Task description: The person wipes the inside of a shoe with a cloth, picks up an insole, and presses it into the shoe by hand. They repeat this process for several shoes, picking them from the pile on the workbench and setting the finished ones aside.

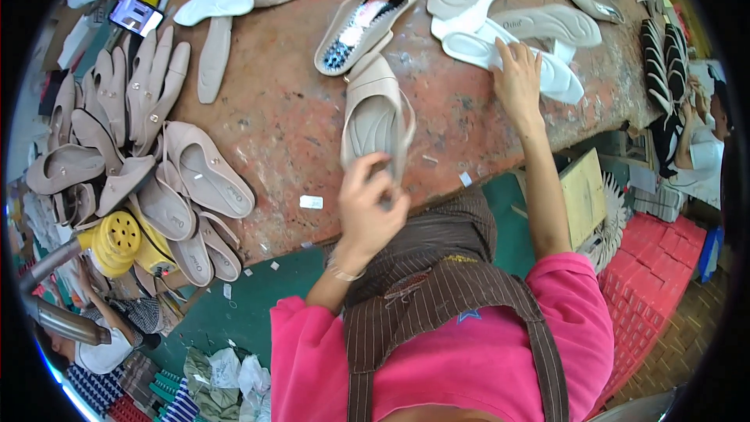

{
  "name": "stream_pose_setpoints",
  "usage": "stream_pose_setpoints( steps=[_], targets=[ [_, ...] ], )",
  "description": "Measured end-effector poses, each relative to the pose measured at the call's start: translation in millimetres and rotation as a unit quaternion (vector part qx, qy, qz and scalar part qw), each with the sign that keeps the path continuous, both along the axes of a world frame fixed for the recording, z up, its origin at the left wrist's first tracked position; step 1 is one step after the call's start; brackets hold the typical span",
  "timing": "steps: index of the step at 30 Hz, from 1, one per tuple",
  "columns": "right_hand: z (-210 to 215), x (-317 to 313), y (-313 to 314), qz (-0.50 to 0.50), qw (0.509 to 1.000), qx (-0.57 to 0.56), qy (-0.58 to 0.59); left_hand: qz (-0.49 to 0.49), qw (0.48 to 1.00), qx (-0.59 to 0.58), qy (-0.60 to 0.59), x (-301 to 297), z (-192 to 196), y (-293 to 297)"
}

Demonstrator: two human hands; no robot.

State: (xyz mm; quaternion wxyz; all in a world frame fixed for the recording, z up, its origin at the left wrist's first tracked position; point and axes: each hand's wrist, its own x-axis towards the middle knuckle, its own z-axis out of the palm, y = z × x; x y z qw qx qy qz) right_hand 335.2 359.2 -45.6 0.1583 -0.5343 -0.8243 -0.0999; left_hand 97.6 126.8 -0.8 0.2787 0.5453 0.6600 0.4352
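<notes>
Head view — two hands at a worn reddish-brown worktable [281, 121].
Left hand [367, 207] fingers clamp a beige slip-on shoe [375, 113]; right hand [517, 82] fingers spread flat on a white foam insole [476, 51].

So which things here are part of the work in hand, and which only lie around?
In hand:
- beige shoe, held by left hand
- white insoles, under right hand

Lying about:
- phone
- yellow tool
- pile of beige shoes

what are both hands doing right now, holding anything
Left hand: closed, gripping the heel end of a beige slingback shoe.
Right hand: open, fingers spread flat on a white insole; not gripping it.
</notes>
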Motion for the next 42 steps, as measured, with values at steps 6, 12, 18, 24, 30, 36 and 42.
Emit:
stream_pose_setpoints(
  steps=[6,12,18,24,30,36,42],
  targets=[
    [46.9,10.2,4.7,0.031,0.994,-0.073,0.069,0.312,0.930,0.192,0.013,-232.1,64.1,-102.8],
    [87.1,8.5,12.9,0.043,0.957,0.043,0.284,0.386,0.789,0.047,0.475,-451.0,246.9,-69.9],
    [20.3,15.5,24.8,0.055,0.841,-0.416,0.341,0.146,0.953,0.147,0.219,-209.1,113.7,91.1],
    [34.6,5.1,20.2,0.040,0.518,-0.604,0.604,-0.043,0.908,0.072,0.411,-58.0,-17.2,166.9],
    [23.9,12.3,-2.0,0.029,0.679,-0.478,0.556,-0.014,0.968,0.064,0.243,-56.0,-28.5,144.6],
    [66.3,-23.8,-37.1,0.073,0.673,-0.414,0.609,-0.082,0.972,-0.025,0.221,-65.0,14.8,38.5],
    [82.7,-89.1,-72.7,0.242,0.511,-0.525,0.635,-0.055,0.900,0.021,-0.432,-1.8,27.5,36.7]
  ],
)
